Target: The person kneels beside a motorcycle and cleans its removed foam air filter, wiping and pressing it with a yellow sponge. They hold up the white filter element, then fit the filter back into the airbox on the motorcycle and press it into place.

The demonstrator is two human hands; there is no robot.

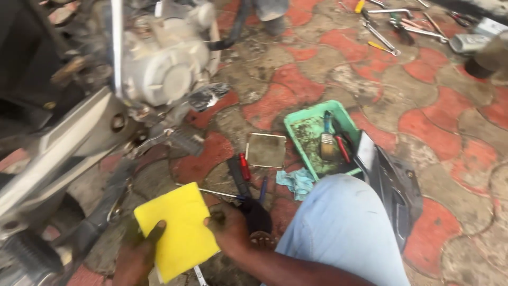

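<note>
Far left of the tray, the engine fills the top corner, its pale round cover facing you, a footpeg jutting out just below it.

Lower down, still well left of the tray, your left hand grips the yellow pad by its bottom-left edge, thumb dark against the top face. Your right hand clamps the pad's right edge, fingers curled on it. So the pad sits flat between both hands, near the bottom of view, below and left of the tray.

Just left of the tray, a square plate lies on the paving, with a red-handled tool and a black tool beside it. A blue rag is crumpled at the tray's lower left corner.

Now the tray itself: green, grimy inside, holding a brush and a small red-handled tool.

Touching the tray's right side, a black panel leans along your knee in pale jeans.

Up and right of the tray, well apart from it, spanners lie scattered on the red and grey pavers.
</note>
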